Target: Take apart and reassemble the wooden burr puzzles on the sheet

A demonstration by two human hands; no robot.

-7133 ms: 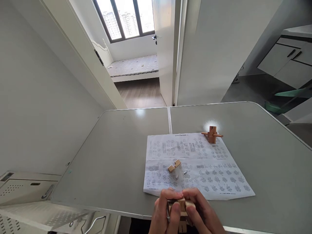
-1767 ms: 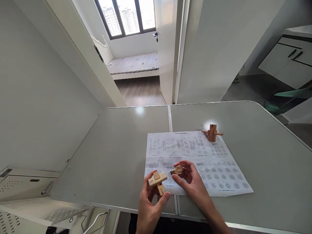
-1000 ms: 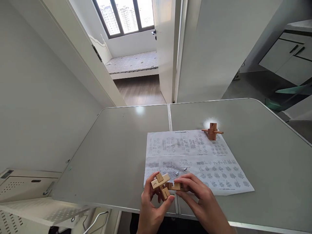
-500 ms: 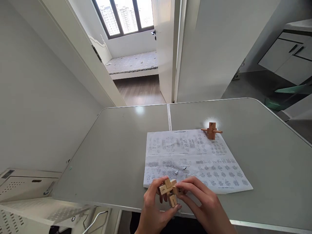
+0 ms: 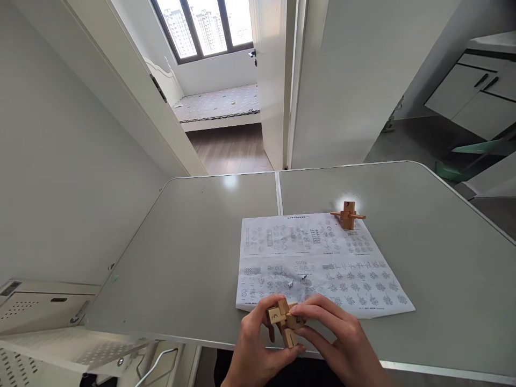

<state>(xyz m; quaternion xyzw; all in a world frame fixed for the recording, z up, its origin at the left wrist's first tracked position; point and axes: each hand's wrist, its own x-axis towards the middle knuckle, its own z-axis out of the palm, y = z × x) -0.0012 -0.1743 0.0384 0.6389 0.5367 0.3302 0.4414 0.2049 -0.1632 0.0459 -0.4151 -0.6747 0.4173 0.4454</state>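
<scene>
Head: wooden blocks (image 5: pixel 284 318) between hands (image 5: pixel 258 341) (image 5: pixel 341 329).

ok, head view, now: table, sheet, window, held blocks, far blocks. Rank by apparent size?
1. Table
2. Sheet
3. Window, cut off by the frame
4. Held blocks and far blocks: unranked; the held ones are nearer and partly covered.

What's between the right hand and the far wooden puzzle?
In the head view, just the printed diagram sheet lies between the right hand and that wooden puzzle.
</scene>
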